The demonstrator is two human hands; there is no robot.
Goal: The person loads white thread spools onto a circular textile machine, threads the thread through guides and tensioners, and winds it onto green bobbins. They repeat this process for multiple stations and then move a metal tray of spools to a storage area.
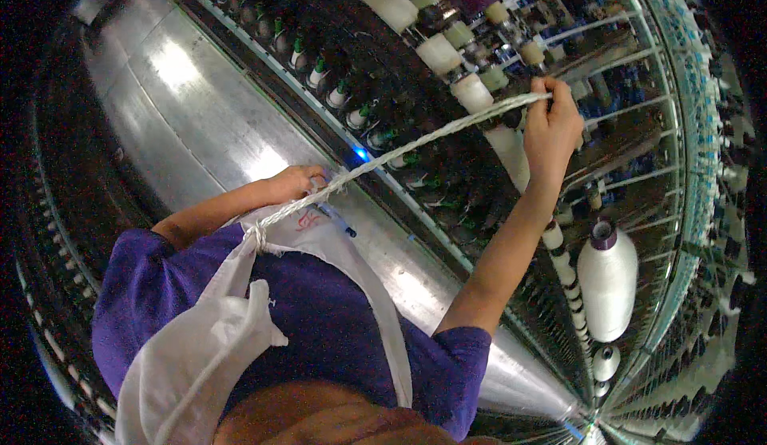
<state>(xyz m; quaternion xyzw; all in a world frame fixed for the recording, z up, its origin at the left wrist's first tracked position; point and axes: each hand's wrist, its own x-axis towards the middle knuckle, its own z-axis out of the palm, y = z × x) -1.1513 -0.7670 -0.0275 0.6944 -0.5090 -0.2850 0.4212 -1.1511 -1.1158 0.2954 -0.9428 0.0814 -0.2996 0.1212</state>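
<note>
My right hand is raised at the spinning machine, its fingers pinching the end of a white twisted cord. The cord runs taut down to the left and is knotted to the white apron at my chest. Low by the apron, my left hand is closed, its fingertips curled beside the cord. Whatever it grips, if anything, is too small to make out. Just right of it, a slim bluish pen-like tool lies against the apron.
A row of small bobbins lines the machine's dark rail. Rollers sit above it. A large white yarn bobbin hangs at the right, near metal rods. A blue light glows on the rail; a shiny metal floor stretches along the left.
</note>
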